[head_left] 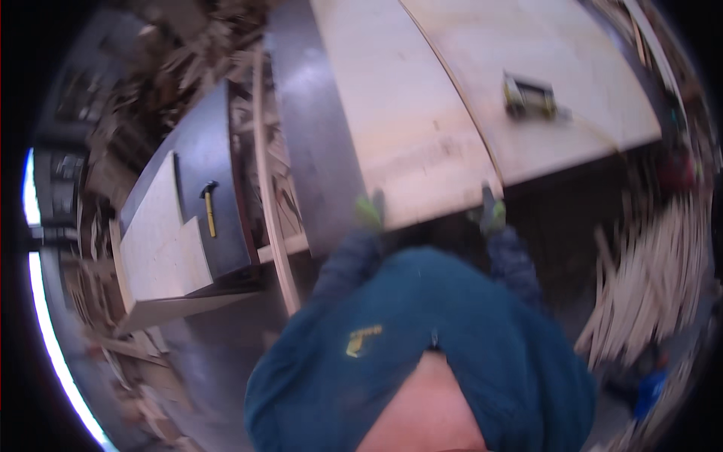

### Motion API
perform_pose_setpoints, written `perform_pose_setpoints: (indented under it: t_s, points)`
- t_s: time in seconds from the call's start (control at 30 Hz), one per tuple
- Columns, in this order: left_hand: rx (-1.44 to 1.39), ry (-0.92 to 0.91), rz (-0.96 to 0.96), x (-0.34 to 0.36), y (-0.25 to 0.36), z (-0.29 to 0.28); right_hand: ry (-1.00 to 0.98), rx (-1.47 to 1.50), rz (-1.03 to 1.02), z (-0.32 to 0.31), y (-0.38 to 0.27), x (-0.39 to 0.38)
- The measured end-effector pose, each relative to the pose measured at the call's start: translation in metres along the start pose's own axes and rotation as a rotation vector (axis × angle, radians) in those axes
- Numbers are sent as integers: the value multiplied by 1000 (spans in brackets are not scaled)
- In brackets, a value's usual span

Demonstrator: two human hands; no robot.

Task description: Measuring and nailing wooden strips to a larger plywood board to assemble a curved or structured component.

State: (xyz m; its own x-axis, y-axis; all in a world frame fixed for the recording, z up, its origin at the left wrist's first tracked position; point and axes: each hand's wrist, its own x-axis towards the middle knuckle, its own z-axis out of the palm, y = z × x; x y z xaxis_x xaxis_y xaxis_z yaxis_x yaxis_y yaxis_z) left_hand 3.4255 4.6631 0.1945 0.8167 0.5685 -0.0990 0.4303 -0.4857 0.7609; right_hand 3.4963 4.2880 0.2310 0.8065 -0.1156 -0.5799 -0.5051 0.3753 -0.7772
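A long, pale plywood panel (pixel 422 143) lies in front of me, its short edge toward my body. My left hand (pixel 371 210), in a green and grey glove, grips the panel's near left corner. At the near right corner my right hand (pixel 491 212), gloved alike, holds the same panel by its edge. Both hands are somewhat blurred, and the fingers under the panel are hidden. Beside it on the right is a second plywood sheet (pixel 584 147), with a narrow dark gap between the two. A nail gun (pixel 529 99) with a hose rests on that second sheet.
A dark-faced board (pixel 309 128) lies along the panel's left side. Farther left, a dark table (pixel 230 233) carries a hammer (pixel 210 209) and plywood offcuts (pixel 162 241). A long wooden batten (pixel 265 166) stands between. Wood strips (pixel 648 279) are piled at right.
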Motion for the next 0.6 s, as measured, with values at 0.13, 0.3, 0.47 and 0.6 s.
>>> perform_pose_setpoints:
  t_s: [0.13, 0.3, 0.47, 0.6]
  points:
    - [-37, 9, 37, 14, 14, 16, 233, -257, 159, 1, 7, 36]
    - [70, -46, 4, 16, 7, 35, 146, -331, 287, -14, -7, 43]
    - [8, 95, 109, 3, 21, 42, 181, -459, 270, -14, -8, 47]
    - [-126, 34, 57, -7, 53, 26, 126, -377, 247, -16, -9, 42]
